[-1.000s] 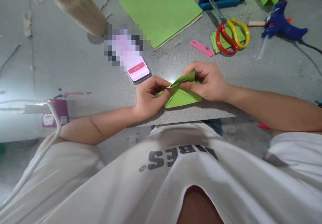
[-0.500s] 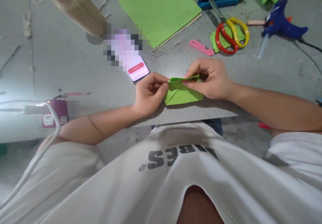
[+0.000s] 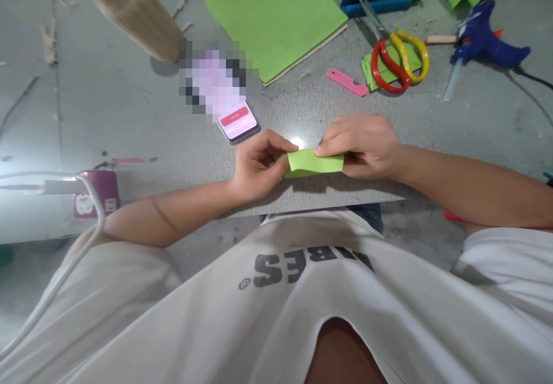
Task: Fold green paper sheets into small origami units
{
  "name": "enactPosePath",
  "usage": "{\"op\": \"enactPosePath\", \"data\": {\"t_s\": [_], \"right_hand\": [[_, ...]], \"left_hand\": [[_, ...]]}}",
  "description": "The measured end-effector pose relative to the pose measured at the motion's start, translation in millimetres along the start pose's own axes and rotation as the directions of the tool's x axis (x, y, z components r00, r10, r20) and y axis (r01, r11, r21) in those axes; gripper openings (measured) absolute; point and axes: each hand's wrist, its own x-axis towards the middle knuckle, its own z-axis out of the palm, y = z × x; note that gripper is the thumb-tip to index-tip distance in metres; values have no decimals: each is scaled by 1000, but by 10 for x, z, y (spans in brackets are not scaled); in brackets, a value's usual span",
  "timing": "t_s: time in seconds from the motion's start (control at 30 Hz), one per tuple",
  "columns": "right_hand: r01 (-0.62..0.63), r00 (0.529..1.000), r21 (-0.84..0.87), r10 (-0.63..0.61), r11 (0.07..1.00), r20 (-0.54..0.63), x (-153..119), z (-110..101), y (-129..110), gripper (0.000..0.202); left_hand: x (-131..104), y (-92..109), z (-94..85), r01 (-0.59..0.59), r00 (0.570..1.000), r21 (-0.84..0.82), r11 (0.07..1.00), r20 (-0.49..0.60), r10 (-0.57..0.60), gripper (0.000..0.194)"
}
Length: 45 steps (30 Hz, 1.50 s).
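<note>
A small folded piece of green paper [image 3: 314, 162] lies on a grey board [image 3: 302, 194] near its front edge. My left hand [image 3: 257, 165] pinches its left end between thumb and fingers. My right hand [image 3: 363, 145] presses down on its top right edge, fingers curled over the fold. The paper now looks like a flat narrow strip between both hands.
A phone [image 3: 237, 122] with a lit screen lies just left of my hands. Farther back are a stack of green sheets [image 3: 268, 15], a pink cutter [image 3: 345, 82], red-and-yellow scissors [image 3: 400, 56], a blue glue gun [image 3: 488, 41] and a wooden leg [image 3: 129, 10]. A white cable [image 3: 86, 234] runs at left.
The raised flap of the green paper has been folded down flat. My right hand moved down over it; my left hand stayed at the left end.
</note>
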Motion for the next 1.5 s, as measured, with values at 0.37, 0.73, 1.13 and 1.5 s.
{"op": "enactPosePath", "data": {"t_s": [0.37,0.73,1.13,1.5], "right_hand": [[-234,970,195,214,952,119,14,-92,-83,29],[-191,972,285,221,939,-79,77,-19,-115,37],[-201,968,329,238,923,-79,51,-7,-78,32],[-335,942,181,333,925,42,21,-17,-85,28]], "left_hand": [[-32,86,-79,-156,988,-47,987,-16,156,26],[13,48,-102,-234,972,-94,968,13,236,18],[-5,130,-158,-114,993,38,993,38,112,33],[-55,127,-35,74,995,112,991,-72,-66,41]]}}
